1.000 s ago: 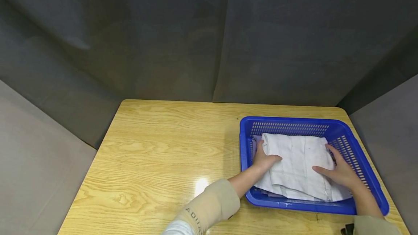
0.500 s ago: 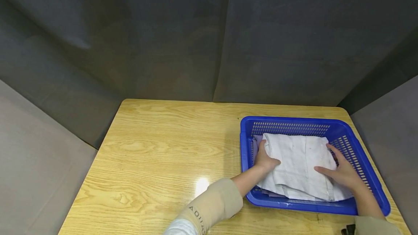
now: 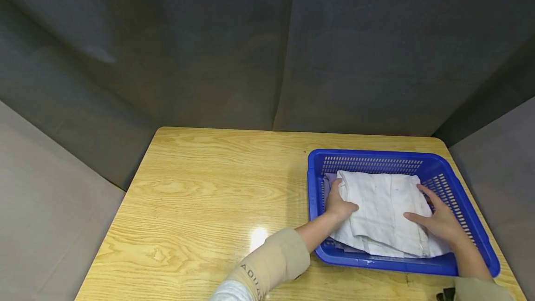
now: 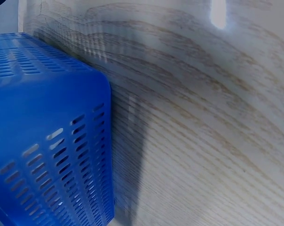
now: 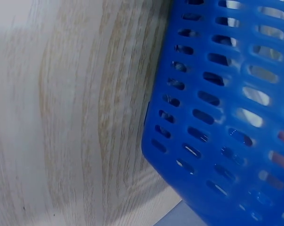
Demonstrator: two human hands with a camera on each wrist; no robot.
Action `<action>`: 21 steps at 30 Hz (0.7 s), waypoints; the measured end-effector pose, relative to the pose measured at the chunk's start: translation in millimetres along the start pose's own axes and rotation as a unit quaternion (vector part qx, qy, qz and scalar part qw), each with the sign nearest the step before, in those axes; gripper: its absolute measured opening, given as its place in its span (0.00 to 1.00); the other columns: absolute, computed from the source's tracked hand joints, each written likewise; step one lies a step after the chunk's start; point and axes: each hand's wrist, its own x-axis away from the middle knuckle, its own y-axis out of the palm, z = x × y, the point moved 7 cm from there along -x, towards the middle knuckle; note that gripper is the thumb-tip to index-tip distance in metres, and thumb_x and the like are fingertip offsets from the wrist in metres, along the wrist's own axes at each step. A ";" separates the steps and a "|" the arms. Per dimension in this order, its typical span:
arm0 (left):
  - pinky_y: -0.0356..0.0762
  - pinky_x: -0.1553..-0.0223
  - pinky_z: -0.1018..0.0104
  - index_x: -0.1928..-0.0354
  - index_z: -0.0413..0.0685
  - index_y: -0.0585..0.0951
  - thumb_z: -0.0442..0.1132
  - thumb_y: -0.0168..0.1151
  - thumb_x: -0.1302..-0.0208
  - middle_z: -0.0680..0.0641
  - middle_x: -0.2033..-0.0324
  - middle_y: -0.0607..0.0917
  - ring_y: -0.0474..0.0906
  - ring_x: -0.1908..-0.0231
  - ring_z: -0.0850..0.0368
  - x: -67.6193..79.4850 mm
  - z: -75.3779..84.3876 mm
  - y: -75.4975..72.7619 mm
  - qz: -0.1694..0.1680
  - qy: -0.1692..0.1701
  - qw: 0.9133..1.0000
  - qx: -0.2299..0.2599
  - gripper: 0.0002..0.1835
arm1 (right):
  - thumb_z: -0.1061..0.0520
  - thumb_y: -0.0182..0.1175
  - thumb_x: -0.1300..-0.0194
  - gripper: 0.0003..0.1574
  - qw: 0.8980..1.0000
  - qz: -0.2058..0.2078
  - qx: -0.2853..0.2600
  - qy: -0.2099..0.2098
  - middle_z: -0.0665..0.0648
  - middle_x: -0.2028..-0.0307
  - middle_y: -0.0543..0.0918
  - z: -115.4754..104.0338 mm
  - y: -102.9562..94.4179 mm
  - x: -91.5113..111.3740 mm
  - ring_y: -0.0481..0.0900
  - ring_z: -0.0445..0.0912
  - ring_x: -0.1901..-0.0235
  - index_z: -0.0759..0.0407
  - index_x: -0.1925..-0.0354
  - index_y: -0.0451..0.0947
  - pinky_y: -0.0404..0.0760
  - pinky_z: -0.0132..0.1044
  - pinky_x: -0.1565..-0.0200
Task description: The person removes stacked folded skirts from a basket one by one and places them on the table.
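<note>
A folded white cloth (image 3: 380,212) lies inside a blue plastic basket (image 3: 376,153) at the table's right side. My left hand (image 3: 339,206) grips the cloth's left edge, thumb on top, the other fingers mostly hidden down the side. On the opposite edge my right hand (image 3: 439,219) holds it the same way, thumb over the top and index finger along the far right corner. Lavender fabric (image 3: 329,181) peeks out under the cloth at the left. Both wrist views show mainly the basket's slotted outer wall (image 4: 52,127), with the hands largely hidden behind it.
The basket stands on a wood-grain table (image 3: 200,189), near its right edge. Dark curtains (image 3: 217,50) hang behind the table, and pale grey panels (image 3: 50,208) flank it. A black object (image 3: 445,294) shows by the right sleeve.
Compared with a second ago, both hands have shifted very slightly to the right, the white cloth's left side with them. Over the last half second almost nothing moves.
</note>
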 end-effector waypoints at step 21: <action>0.65 0.44 0.57 0.48 0.48 0.72 0.17 0.66 0.70 0.46 0.49 0.75 0.68 0.46 0.48 -3.2 -1.9 -1.3 0.014 -0.012 0.998 0.059 0.39 | 0.49 0.63 0.44 0.56 0.999 0.023 -0.025 -0.029 0.78 0.42 0.54 -7.2 -7.6 2.9 0.58 0.67 0.51 0.57 0.30 0.40 0.63 0.58 0.59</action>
